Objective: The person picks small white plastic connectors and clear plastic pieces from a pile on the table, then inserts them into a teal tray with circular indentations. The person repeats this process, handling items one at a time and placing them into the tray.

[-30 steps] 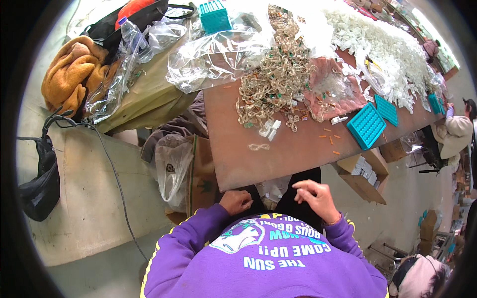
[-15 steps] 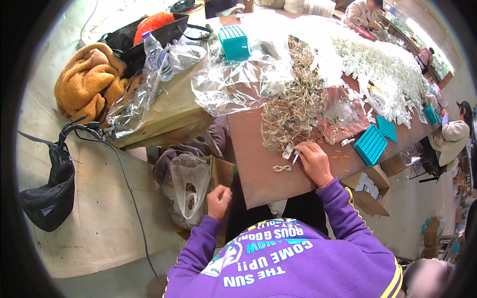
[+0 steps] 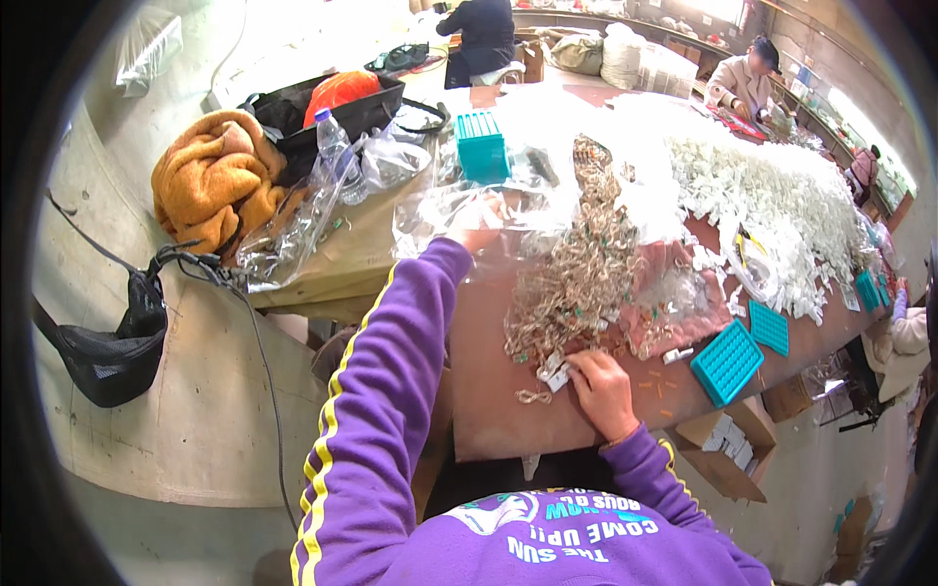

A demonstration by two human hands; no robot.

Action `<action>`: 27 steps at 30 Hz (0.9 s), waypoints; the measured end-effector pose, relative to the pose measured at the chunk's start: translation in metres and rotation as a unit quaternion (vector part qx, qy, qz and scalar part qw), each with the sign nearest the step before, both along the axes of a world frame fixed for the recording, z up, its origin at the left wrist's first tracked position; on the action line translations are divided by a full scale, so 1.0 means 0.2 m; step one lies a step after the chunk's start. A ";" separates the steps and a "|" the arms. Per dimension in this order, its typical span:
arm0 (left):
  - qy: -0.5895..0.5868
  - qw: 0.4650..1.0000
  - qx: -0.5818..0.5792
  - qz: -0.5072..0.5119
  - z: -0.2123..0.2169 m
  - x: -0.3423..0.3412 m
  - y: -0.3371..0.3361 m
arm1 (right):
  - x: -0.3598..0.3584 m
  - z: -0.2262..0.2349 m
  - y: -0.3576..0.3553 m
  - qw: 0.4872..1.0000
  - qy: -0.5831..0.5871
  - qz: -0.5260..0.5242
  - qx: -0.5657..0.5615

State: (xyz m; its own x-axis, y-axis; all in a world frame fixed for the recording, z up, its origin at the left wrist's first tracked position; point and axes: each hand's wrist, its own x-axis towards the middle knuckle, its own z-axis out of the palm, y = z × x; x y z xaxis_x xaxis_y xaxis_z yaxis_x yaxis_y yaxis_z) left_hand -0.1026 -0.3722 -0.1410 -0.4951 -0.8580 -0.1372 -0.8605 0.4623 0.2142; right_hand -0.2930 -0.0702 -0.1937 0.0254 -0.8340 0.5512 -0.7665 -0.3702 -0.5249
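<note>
My left hand (image 3: 477,227) is stretched far forward over the table and rests at the clear plastic bag (image 3: 430,217). Glare washes out its fingers, so their grip does not show. Lower on the table, my right hand (image 3: 601,393) has its fingers closed at a small white plastic piece (image 3: 555,375). Just left of that piece lies a small beige coiled cord (image 3: 532,397). Beyond the right hand, a long heap of beige coiled cords (image 3: 576,269) runs up the table, with a pink cloth (image 3: 674,322) under thin plastic beside it.
Teal trays (image 3: 728,361) and a large pile of white pieces (image 3: 782,215) occupy the right side. A teal basket (image 3: 482,148), a bottle (image 3: 337,156) and an orange-brown blanket (image 3: 215,176) are at the left. An open carton (image 3: 728,449) stands below the table edge. Another person (image 3: 745,83) works at the far right.
My left hand has gone from beside the near table edge up to the clear plastic bag. The right hand stays by the cord heap. The view has tilted up.
</note>
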 end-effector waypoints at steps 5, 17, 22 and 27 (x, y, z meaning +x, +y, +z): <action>0.201 0.964 0.066 -0.158 -0.10 -0.11 -0.24 | -0.02 0.01 0.00 0.999 -0.037 0.000 0.024; -0.206 0.912 -0.204 -0.291 -0.31 -0.05 -0.58 | -0.06 -0.03 -0.03 0.994 -0.090 0.031 0.050; -0.140 0.922 -0.239 -0.271 -0.41 -0.07 -0.75 | -0.06 -0.08 -0.01 0.996 -0.085 -0.007 0.037; -0.113 0.926 -0.256 -0.254 -0.49 -0.04 -0.82 | -0.03 -0.08 -0.01 0.998 -0.050 -0.019 0.028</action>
